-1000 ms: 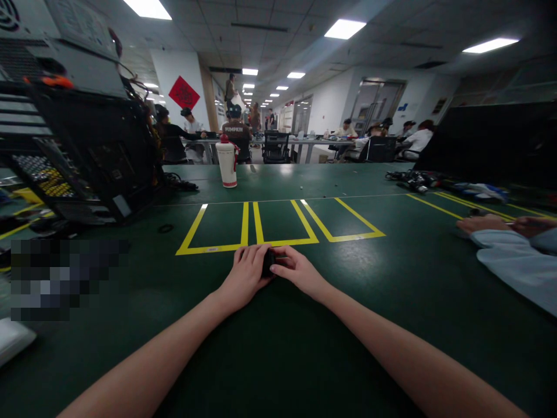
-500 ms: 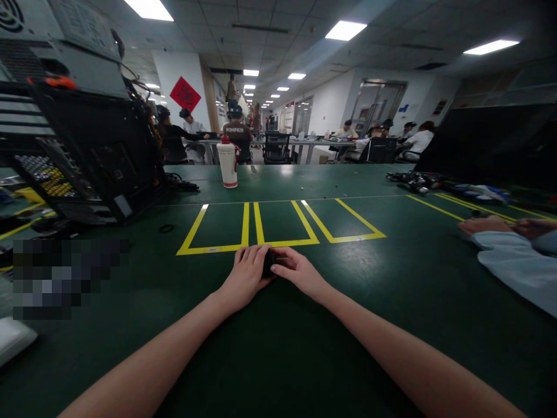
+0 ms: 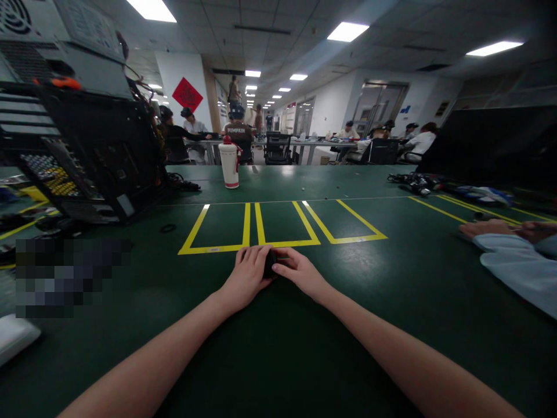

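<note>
A small black object is held between my two hands, just in front of the yellow tape outlines on the green table. Its kind cannot be made out, since fingers cover most of it. My left hand is closed over its left side, palm down, with the fingers together. From the other side, my right hand grips it with bent fingers and the thumb pointing left.
An opened black computer case stands at the left, near a black ring. A white cup with a red lid is farther back. At the right are a co-worker's sleeve, cables and a dark panel.
The whole view has shifted very slightly to the right. Both hands keep the same hold on the black object.
</note>
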`<state>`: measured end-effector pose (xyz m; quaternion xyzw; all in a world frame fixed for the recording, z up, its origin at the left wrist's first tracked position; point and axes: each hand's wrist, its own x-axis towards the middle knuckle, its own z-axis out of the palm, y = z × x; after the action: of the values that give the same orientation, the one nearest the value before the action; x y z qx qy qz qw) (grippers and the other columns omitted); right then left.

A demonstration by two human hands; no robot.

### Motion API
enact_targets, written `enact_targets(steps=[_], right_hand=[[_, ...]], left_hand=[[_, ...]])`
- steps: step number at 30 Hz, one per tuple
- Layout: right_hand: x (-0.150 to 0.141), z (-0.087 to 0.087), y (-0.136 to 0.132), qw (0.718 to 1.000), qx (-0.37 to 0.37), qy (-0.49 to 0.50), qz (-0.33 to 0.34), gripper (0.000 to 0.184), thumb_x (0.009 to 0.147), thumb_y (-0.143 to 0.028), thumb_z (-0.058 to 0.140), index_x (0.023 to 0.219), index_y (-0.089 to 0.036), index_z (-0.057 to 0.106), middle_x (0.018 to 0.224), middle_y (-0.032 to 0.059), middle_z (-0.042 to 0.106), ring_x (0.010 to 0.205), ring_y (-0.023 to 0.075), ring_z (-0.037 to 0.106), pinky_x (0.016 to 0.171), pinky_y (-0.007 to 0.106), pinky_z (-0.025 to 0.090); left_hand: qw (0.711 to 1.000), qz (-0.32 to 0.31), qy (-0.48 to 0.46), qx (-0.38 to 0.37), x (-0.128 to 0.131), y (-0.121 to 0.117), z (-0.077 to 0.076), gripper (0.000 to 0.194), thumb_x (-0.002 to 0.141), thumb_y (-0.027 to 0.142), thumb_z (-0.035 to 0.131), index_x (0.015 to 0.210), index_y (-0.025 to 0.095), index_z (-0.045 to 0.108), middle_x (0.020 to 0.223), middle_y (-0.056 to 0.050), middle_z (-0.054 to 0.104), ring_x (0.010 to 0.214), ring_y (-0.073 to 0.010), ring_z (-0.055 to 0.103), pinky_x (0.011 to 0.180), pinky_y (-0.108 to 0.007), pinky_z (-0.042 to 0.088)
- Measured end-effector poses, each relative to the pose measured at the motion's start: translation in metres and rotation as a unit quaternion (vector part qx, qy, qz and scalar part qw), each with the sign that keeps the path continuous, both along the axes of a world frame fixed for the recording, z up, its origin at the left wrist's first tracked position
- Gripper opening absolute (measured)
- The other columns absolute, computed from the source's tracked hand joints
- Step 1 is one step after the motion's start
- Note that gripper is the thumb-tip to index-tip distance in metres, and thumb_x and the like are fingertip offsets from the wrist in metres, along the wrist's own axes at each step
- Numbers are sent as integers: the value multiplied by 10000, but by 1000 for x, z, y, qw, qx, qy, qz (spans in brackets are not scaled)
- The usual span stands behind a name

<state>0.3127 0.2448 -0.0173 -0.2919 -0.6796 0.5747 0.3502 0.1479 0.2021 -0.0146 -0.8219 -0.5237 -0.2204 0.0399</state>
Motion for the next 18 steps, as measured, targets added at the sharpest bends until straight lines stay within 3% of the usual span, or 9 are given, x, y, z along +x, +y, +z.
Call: enact_targets(steps=[10,18], right_hand=[[-1,-2,-1,1000,-1,29,10,253,725,-274,594,954,-224,501,1019,24,548,962,188,552,812,371,480],[1,-1,1,1000,0,3,15,331,726,-256,595,1037,-208,494,1064,44,535,998,189,533,870,390,445]], left_hand=[[1000,-7,-12,0,0,0,2,554,760,232,549,1219,194,243,1201,-99,439,1136,-260,402,956,-460,271],[1000,-3,-3,-3,0,0,1,582,749,227,566,1228,186,238,1217,-99,424,1144,-253,388,970,-454,255]])
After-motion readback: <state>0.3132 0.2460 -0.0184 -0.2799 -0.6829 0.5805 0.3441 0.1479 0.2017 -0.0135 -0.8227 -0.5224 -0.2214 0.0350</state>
